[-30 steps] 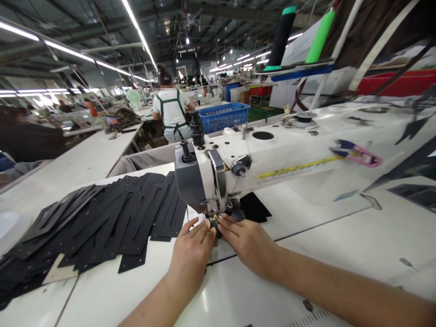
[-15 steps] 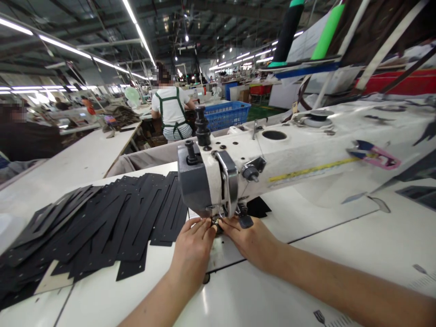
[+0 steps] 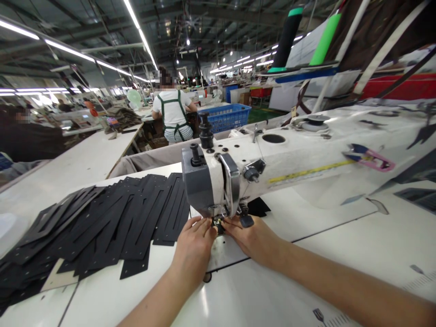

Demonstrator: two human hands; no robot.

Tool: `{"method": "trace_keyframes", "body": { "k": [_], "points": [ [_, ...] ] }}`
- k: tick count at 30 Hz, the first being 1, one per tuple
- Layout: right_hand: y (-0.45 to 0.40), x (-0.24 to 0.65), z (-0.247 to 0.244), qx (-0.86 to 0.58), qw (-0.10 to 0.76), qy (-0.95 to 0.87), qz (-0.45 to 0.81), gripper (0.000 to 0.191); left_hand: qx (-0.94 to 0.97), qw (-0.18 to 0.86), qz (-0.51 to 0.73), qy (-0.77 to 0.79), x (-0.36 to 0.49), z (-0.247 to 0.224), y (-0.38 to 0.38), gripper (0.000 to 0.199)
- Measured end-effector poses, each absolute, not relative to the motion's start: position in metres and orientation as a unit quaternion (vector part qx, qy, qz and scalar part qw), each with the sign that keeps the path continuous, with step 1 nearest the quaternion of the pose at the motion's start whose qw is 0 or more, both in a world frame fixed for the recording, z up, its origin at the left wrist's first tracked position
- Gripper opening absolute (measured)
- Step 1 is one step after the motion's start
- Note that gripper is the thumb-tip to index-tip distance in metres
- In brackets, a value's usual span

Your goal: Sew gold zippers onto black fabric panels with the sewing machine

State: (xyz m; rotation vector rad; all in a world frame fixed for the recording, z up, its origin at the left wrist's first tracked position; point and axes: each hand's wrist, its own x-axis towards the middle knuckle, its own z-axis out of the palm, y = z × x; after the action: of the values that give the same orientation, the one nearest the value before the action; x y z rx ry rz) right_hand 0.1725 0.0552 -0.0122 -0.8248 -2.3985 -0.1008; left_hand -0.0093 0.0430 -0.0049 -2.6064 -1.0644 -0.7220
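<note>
- Black strips (image 3: 136, 218) are lying near the far edge of the surface (image 3: 102, 295).
- Left hand (image 3: 195, 247) and right hand (image 3: 259, 240) are resting, fingers bent, at the machine (image 3: 217, 181); grip: cannot tell.

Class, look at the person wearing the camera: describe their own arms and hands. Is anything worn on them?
The left forearm and right forearm are bare, with no sleeve, watch or bracelet in view. The left hand and right hand are ungloved; no ring can be made out.
</note>
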Motion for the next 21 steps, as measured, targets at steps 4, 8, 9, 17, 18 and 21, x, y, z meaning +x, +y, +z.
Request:
{"method": "trace_keyframes", "body": {
  "k": [4,8,9,17,18,21],
  "points": [
    [0.0568,0.1724,-0.0136,-0.312,0.289,-0.904,-0.034,0.018,-0.893,0.102,-0.241,-0.366,-0.0100,-0.0034,0.0438,0.016],
    [0.0572,0.1721,-0.0157,-0.317,0.292,-0.902,-0.033,0.018,-0.892,0.101,-0.244,-0.366,-0.0104,-0.0037,0.0448,0.015],
    [0.0571,0.1722,-0.0161,-0.318,0.291,-0.902,-0.034,0.018,-0.892,0.103,-0.246,-0.365,-0.0105,-0.0038,0.0450,0.015],
    [0.0569,0.1722,-0.0178,-0.326,0.280,-0.903,-0.028,0.019,-0.891,0.115,-0.262,-0.353,-0.0112,-0.0051,0.0462,0.017],
    [0.0564,0.1710,-0.0181,-0.328,0.283,-0.901,-0.023,0.019,-0.889,0.115,-0.268,-0.353,-0.0113,-0.0063,0.0462,0.017],
    [0.0550,0.1677,-0.0184,-0.336,0.289,-0.896,-0.005,0.021,-0.879,0.116,-0.292,-0.360,-0.0124,-0.0120,0.0475,0.017]
  ]
}}
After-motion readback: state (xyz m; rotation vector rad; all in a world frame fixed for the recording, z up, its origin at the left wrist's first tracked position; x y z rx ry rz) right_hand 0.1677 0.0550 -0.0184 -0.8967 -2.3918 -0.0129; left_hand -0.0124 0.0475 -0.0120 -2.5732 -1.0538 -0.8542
